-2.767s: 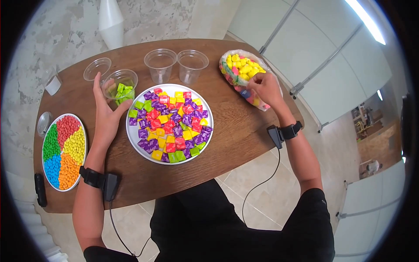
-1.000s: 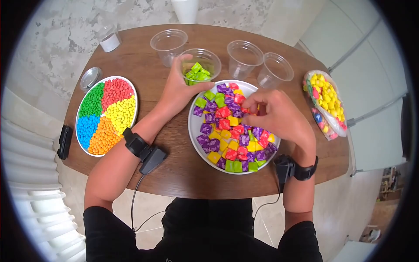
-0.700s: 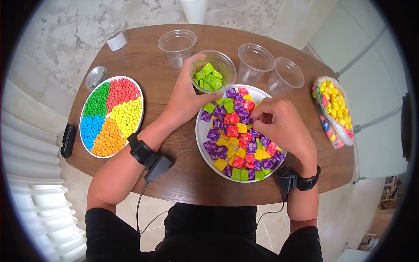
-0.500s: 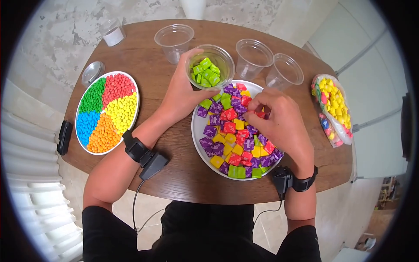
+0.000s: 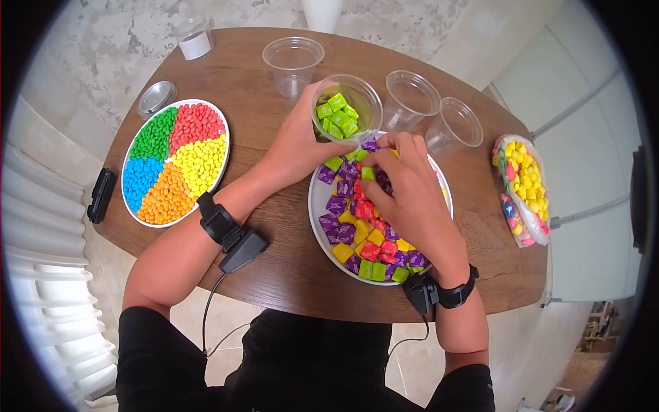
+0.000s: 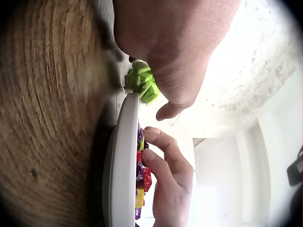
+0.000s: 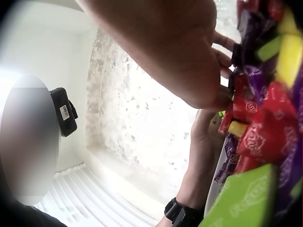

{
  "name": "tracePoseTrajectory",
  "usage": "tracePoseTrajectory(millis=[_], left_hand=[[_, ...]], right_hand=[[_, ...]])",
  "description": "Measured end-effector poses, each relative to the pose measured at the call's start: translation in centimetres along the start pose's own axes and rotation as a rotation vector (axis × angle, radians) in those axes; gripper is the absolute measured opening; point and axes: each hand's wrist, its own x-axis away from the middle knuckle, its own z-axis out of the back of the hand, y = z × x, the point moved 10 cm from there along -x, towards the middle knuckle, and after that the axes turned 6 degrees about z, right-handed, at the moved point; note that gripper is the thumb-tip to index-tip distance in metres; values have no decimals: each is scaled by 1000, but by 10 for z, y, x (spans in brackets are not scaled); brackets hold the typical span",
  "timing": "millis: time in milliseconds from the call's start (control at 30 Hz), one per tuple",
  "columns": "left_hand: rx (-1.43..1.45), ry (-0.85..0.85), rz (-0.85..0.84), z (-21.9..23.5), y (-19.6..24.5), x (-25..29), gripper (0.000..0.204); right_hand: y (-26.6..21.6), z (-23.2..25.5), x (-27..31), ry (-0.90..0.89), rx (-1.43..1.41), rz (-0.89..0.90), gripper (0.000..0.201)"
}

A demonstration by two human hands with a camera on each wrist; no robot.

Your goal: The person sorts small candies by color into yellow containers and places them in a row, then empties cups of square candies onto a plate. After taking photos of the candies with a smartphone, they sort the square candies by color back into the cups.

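Observation:
My left hand (image 5: 292,141) grips a clear plastic cup (image 5: 373,110) holding several green wrapped candies (image 5: 336,115), just behind the white round plate (image 5: 320,230). The plate is spread with purple, red, yellow and green wrapped candies. Over its back part, my right hand (image 5: 415,196) reaches down with bent fingers, thumb and index finger at either side of a green candy (image 5: 368,173). From the left wrist, the fingertips of the right hand (image 6: 170,175) show low at the candies on the plate. Its palm covers much of the plate's right side.
Three clear cups stand behind: one at the back left (image 5: 293,65), two at the back right (image 5: 412,96) (image 5: 454,127). An oval plate (image 5: 228,154) of small sorted sweets lies left, near a small lid (image 5: 157,98) and jar (image 5: 195,41). A candy bag (image 5: 523,189) lies right.
My right hand has come from the candy bag to the plate, then shifted left across it to a green candy. My left hand has carried the cup to the plate's back edge.

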Motion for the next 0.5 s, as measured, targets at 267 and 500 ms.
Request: tracePoseTrajectory(millis=[267, 500], left_hand=[[-52, 12, -93, 0, 10, 3, 91], [-248, 32, -158, 0, 33, 9, 88]], right_hand=[[15, 23, 1, 167, -193, -112, 17], [43, 14, 12, 273, -573, -382, 15]])
